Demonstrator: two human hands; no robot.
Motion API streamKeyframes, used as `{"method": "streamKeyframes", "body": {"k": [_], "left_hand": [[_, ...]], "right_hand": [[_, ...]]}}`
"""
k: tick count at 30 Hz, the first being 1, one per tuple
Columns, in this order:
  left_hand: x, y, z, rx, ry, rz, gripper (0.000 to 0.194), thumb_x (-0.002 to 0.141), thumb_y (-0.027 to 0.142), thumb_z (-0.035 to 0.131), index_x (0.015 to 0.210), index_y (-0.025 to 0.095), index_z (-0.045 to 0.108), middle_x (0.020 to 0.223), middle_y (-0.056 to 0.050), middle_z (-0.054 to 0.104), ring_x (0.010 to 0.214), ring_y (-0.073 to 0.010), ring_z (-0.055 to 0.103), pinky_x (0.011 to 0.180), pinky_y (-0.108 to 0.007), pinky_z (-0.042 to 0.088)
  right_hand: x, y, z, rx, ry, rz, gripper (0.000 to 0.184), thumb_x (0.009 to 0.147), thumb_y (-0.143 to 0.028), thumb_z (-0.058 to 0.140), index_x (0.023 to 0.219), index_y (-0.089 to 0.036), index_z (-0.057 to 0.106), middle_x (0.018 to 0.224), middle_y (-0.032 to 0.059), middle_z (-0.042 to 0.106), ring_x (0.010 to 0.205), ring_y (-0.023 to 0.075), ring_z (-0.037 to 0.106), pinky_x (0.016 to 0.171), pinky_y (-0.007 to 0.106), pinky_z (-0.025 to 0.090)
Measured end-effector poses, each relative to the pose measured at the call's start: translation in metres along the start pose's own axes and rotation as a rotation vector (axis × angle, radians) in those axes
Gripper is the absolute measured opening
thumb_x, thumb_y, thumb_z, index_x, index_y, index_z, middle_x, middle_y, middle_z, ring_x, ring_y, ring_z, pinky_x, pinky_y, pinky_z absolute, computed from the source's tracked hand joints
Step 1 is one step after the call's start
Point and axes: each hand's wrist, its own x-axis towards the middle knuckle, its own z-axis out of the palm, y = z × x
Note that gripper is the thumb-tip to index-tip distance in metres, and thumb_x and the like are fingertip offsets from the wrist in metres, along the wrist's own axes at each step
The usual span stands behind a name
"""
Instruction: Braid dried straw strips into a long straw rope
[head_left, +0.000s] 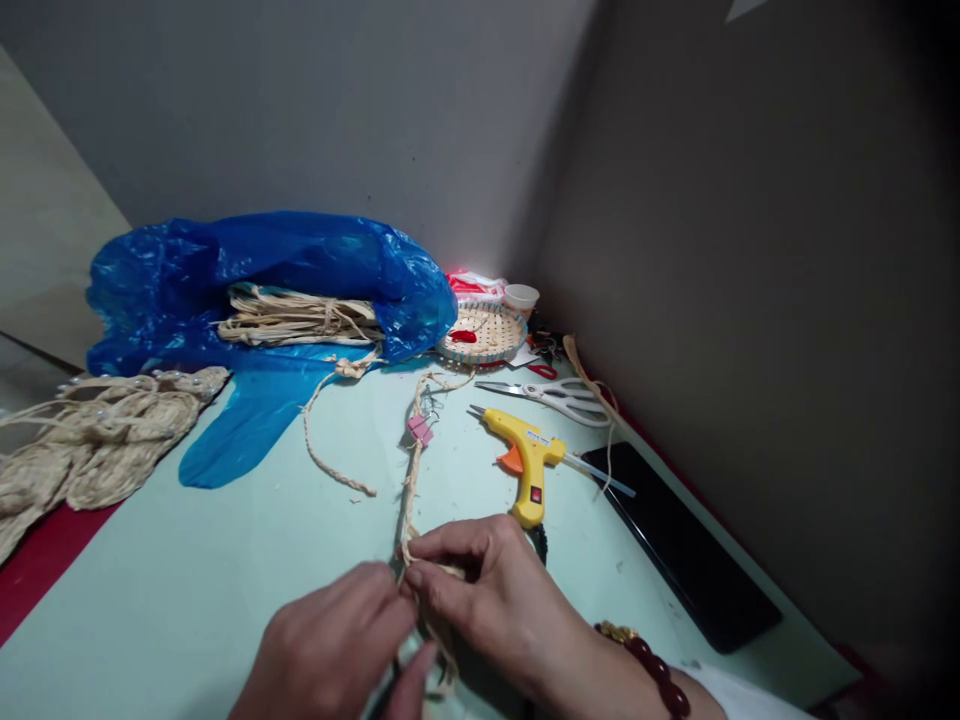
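A thin braid of pale straw [410, 490] runs down the table towards me, its far part caught in a pink binder clip [420, 431]. My right hand [502, 600] pinches the braid's near end between thumb and forefinger. Close against it on the left, my left hand [322, 640] is curled around a straw strand, a little blurred, with its thumb low. Loose strands [442, 660] hang below the two hands, partly hidden by the fingers. A separate short braid [330, 472] lies curved on the table to the left of the clip.
A yellow glue gun [531, 465], white-handled scissors [559, 398] and a black phone-like slab [686, 550] lie to the right. Behind are a blue plastic bag [300, 245] holding a straw bundle [300, 318] and a woven basket [510, 335]. Woven straw pieces [105, 440] sit at left.
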Motion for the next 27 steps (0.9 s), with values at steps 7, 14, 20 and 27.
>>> {"method": "streamKeyframes", "body": {"k": [7, 14, 20, 27], "left_hand": [[0.025, -0.008, -0.019, -1.062, -0.325, -0.814, 0.027, 0.085, 0.049, 0.053, 0.082, 0.023, 0.046, 0.041, 0.011, 0.042, 0.031, -0.0051, 0.026, 0.034, -0.017, 0.017], [0.02, -0.016, -0.006, -1.358, -0.332, -0.86, 0.019, 0.082, 0.033, 0.062, 0.084, 0.023, 0.047, 0.052, 0.011, 0.047, 0.028, -0.0008, 0.022, 0.03, -0.015, 0.02], [0.019, -0.014, -0.015, -1.25, -0.38, -0.883, 0.021, 0.084, 0.041, 0.057, 0.083, 0.021, 0.052, 0.058, 0.009, 0.04, 0.04, -0.0033, 0.021, 0.038, -0.019, 0.013], [0.021, -0.009, -0.014, -1.157, -0.325, -0.909, 0.034, 0.077, 0.054, 0.06, 0.078, 0.02, 0.053, 0.06, 0.006, 0.042, 0.056, -0.0105, 0.036, 0.048, -0.019, 0.026]], "right_hand": [[-0.003, -0.002, -0.003, 0.097, 0.006, -0.042, 0.019, 0.083, -0.026, 0.062, 0.088, -0.014, 0.075, 0.078, 0.0041, 0.072, 0.072, 0.0155, 0.062, 0.063, 0.022, 0.044], [-0.005, -0.006, -0.004, 0.062, -0.06, -0.108, 0.024, 0.086, -0.018, 0.053, 0.096, -0.018, 0.075, 0.078, 0.0018, 0.071, 0.076, 0.0158, 0.063, 0.067, 0.022, 0.045], [-0.004, -0.008, -0.006, -0.244, -0.036, -0.032, 0.022, 0.086, -0.025, 0.054, 0.081, -0.013, 0.072, 0.064, 0.0006, 0.063, 0.057, 0.0101, 0.05, 0.052, 0.019, 0.036], [-0.008, -0.013, -0.008, -0.438, -0.033, -0.09, 0.017, 0.087, -0.025, 0.052, 0.079, -0.017, 0.064, 0.06, -0.0026, 0.057, 0.055, 0.0084, 0.046, 0.051, 0.018, 0.032]]}}
